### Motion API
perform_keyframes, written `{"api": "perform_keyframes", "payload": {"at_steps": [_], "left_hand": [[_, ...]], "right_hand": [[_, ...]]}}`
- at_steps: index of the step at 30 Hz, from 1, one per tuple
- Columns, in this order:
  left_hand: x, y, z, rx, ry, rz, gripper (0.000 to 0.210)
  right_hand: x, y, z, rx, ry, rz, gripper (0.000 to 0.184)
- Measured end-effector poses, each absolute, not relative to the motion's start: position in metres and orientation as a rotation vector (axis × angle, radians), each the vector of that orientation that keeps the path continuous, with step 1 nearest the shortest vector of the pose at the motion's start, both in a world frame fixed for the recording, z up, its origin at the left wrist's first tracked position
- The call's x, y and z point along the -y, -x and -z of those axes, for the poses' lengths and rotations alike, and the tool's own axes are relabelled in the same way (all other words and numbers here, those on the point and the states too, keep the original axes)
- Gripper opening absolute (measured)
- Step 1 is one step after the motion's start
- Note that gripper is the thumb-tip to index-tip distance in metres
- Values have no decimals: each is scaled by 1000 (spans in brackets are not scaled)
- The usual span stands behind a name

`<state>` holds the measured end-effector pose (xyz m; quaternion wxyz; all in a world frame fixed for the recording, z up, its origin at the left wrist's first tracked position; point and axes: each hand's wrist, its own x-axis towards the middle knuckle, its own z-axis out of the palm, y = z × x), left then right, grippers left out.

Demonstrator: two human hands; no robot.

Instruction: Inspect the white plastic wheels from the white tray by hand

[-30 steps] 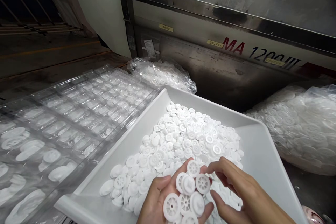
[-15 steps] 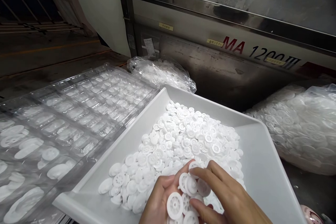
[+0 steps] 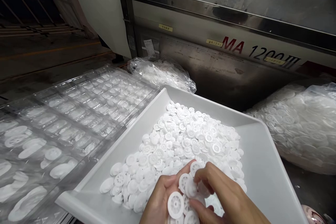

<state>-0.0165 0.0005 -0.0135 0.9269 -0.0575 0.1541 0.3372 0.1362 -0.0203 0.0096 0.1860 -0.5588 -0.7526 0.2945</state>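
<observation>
Right hand (image 3: 225, 196) has closed in since a second ago, fingers now pinching one white wheel (image 3: 191, 188) off the handful cupped in left hand (image 3: 160, 199), sorting ongoing.

Small white spoked plastic wheels (image 3: 183, 196) lie bunched flat, overlapping, above the heaped white tray (image 3: 265, 182).

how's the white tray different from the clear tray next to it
The white tray is opaque, with one open well; the clear blister tray is see-through and split into many small pockets. The white tray holds a loose heap of white wheels; the clear tray holds parts singly in some near pockets. The left hand and right hand work over the white tray, not the clear one. Both hold white plastic parts.
</observation>
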Motion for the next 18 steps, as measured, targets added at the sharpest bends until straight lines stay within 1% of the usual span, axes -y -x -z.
{"api": "perform_keyframes", "payload": {"at_steps": [3, 4, 9, 12, 15, 18], "left_hand": [[1, 16, 13, -340, 84, -712, 36], [1, 15, 14, -342, 79, -714, 37], [2, 16, 13, -380, 117, -694, 40], [4, 14, 9, -433, 188, -673, 41], [5, 12, 4, -456, 284, -678, 43], [2, 11, 5, -387, 277, -674, 36]], "right_hand": [[18, -139, -11, 2129, 1651, -889, 25], [18, -140, -11, 2145, 1668, -896, 25], [18, -137, -8, 2187, 1681, -861, 16], [20, -136, -11, 2126, 1640, -871, 17], [19, -137, -14, 2011, 1579, -973, 20], [18, -141, -15, 2024, 1455, -968, 18]]}}
